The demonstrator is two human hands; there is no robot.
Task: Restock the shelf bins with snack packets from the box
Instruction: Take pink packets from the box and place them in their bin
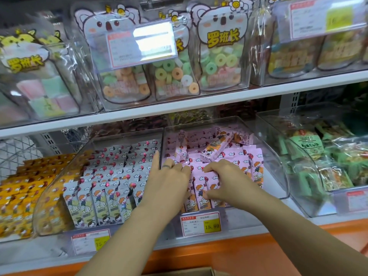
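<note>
Both hands are in the clear middle bin (275,166) on the lower shelf (338,220), on top of the pink packets (243,156). The right hand (225,176) is clamped on a bunch of pink packets near the bin's front edge, with the fingers curled over the tops and the thumb under. The left hand (169,176) is at the bin's left wall with a ring on one finger. Its outer finger is straight along the divider and the rest bend down into the packets. The tips are hidden, so I cannot tell if it grips or just presses.

Pink packets stand in rows at the front and lie loose and tilted toward the back edge. A price tag (200,223) is on the bin's front. The next bin to the left holds white packets (111,176), and yellow packets (23,186) are at the far left. Green packets (308,156) are in the right bin. Candy bags (221,56) are on the upper shelf. A cardboard box (199,271) edge shows at the bottom of the frame, below the shelf front.
</note>
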